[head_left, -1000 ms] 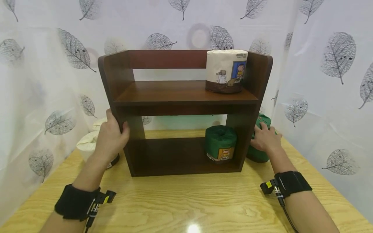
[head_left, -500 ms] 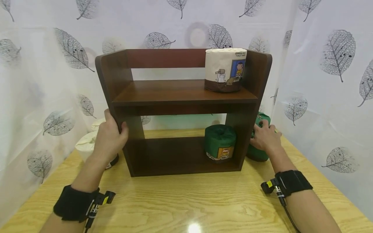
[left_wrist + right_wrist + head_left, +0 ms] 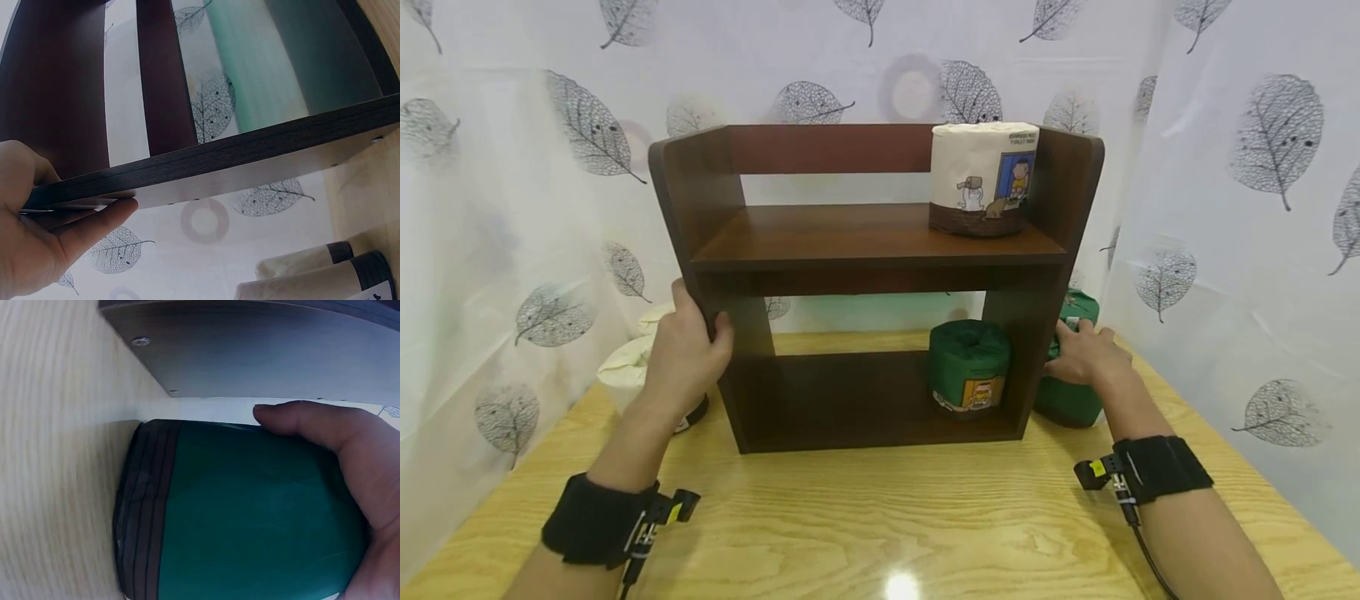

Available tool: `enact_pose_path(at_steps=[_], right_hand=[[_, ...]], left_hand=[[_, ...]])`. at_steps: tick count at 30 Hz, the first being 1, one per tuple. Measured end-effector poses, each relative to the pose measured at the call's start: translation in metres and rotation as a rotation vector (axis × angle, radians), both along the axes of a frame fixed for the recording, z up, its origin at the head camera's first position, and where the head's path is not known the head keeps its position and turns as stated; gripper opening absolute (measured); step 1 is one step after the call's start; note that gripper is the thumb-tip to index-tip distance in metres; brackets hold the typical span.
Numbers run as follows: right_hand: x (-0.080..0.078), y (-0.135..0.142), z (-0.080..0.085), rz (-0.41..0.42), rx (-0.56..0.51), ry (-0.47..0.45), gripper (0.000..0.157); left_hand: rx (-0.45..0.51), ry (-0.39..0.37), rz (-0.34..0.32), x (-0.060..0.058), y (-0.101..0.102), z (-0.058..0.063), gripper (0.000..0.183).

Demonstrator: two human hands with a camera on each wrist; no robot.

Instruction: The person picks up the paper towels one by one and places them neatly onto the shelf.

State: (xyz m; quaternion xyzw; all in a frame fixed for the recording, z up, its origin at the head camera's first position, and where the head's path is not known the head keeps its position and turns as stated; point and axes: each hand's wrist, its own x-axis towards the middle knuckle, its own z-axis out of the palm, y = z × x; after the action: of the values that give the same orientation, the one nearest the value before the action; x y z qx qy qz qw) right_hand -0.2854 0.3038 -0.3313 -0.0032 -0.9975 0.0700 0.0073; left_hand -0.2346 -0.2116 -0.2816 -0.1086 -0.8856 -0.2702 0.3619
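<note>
My left hand point(image 3: 688, 358) grips the left side panel of a dark brown two-tier shelf point(image 3: 850, 233); in the left wrist view, the thumb and fingers point(image 3: 100, 225) lie on opposite sides of the panel. Right of the shelf, my right hand point(image 3: 1093, 362) holds a wrapped green toilet roll point(image 3: 250, 512) from above, its thumb along the side facing the shelf. That roll stands on or just over the table; its far side is hidden. A white wrapped toilet roll point(image 3: 973, 175) stands at the right of the upper tier. Below it, another green roll point(image 3: 962, 367) sits on the lower tier.
White toilet rolls point(image 3: 622, 375) stand on the wooden table point(image 3: 850, 517) left of the shelf, partly behind my left arm. Another green roll point(image 3: 1081, 304) shows behind my right hand. A leaf-patterned curtain point(image 3: 1225, 208) surrounds the table's back and sides.
My right hand has shifted slightly right, and the green toilet roll under it has moved slightly right and nearer. My left hand stays on the shelf panel.
</note>
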Motion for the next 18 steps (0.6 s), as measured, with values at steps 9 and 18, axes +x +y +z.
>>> enact_pose_path(at_steps=[9,18], right_hand=[[-0.001,0.0,-0.001,0.023,-0.002,0.021,0.095],[0.009,0.01,0.018,0.029,-0.044,0.124,0.105]], left_hand=[[0.005,-0.004,0.006,0.002,-0.003,-0.001,0.046],[-0.003,0.007,-0.002,0.0,-0.001,-0.001,0.049]])
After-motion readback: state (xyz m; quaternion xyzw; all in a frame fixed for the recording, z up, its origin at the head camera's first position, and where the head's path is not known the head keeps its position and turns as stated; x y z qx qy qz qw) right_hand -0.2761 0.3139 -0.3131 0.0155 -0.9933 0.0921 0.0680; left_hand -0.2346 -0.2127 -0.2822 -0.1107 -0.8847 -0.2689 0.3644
